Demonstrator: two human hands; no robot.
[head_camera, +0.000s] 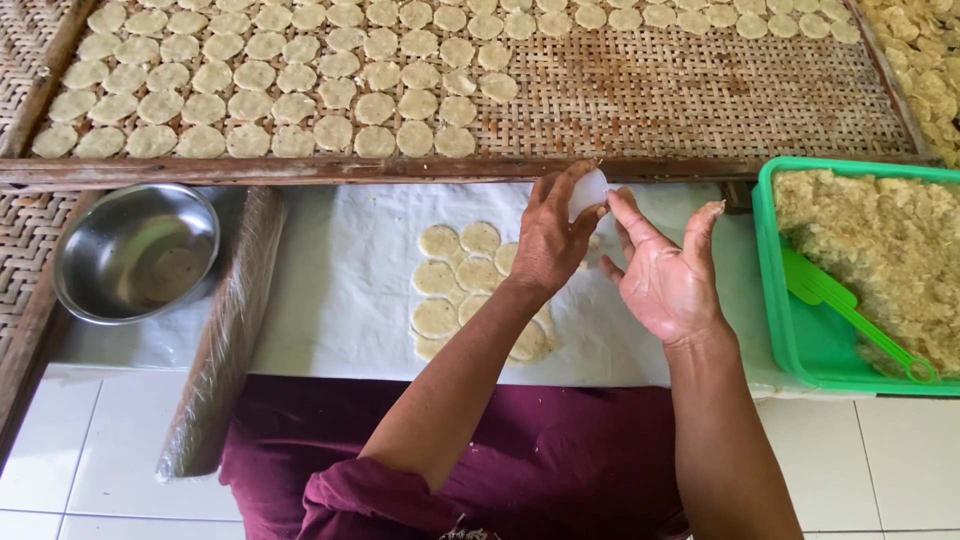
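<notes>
Left hand (548, 245) pinches small translucent white disc (587, 192) at fingertips, raised over white cloth (340, 290) | right hand (665, 275) open, palm up, index fingertip touching disc | flattened dough rounds (455, 280) clustered on cloth below; woven drying tray (680, 100) beyond; green tub (800, 340) at right

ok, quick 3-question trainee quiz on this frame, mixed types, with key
1. True or false: the left hand pinches a small whitish piece.
2. Where does the green scoop lie? A) steel bowl B) green tub C) woven tray
3. Fill in: the right hand is open, palm facing ____.

Key: 1 true; 2 B; 3 up
</notes>
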